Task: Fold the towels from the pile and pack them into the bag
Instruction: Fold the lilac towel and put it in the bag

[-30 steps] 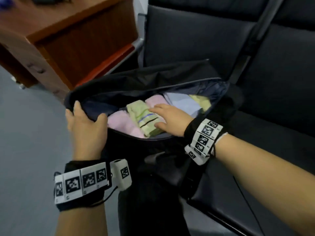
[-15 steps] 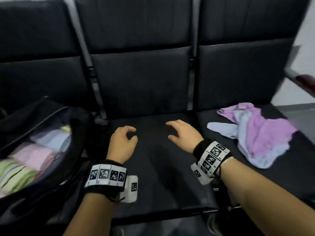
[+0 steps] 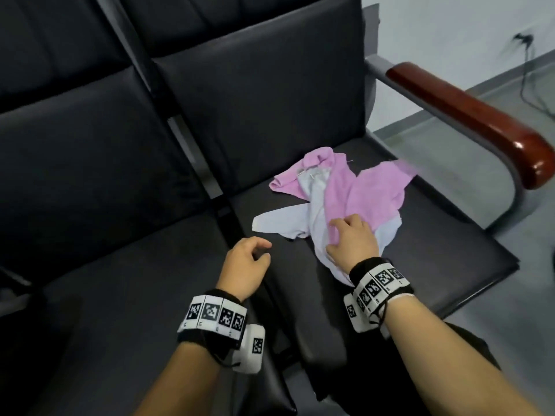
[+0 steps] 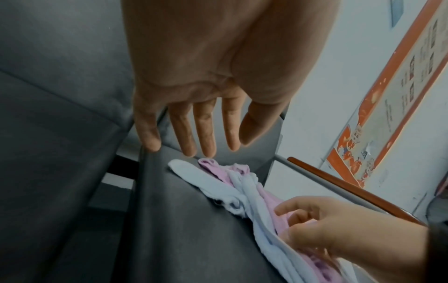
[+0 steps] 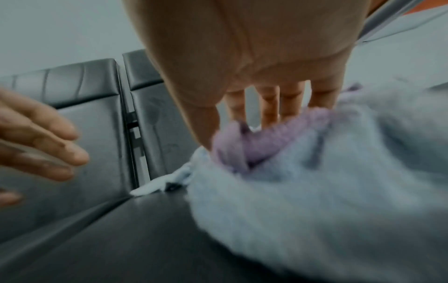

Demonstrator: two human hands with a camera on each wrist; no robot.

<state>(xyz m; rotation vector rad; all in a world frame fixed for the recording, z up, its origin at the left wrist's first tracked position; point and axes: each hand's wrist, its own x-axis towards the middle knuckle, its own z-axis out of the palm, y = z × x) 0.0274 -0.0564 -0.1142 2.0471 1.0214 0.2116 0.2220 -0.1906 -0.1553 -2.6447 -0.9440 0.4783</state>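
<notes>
A crumpled pink towel [image 3: 369,187] lies over a pale blue towel [image 3: 279,225] on the right-hand black seat [image 3: 444,265]. My right hand [image 3: 339,232] is down on the near side of the pile. In the right wrist view its thumb and fingers [image 5: 269,113] curl round a fold of the pink towel [image 5: 261,141], with the pale blue towel [image 5: 327,201] bunched below. My left hand [image 3: 261,250] hovers over the seat's left edge, empty and apart from the towels; its fingers [image 4: 186,137] are straight just short of the pale blue towel's tip [image 4: 184,170]. The bag is out of view.
A red-brown wooden armrest [image 3: 468,115] on a grey metal frame borders the seat on the right. Another black seat [image 3: 120,295] adjoins on the left, with a gap and bar between. Backrests rise behind. Grey floor and a wall cable [image 3: 525,64] lie beyond the armrest.
My view swung right from the bag to the towel pile. Both hands left the bag and crossed the middle seat; the right hand now grips the pink towel, the left one hangs beside it.
</notes>
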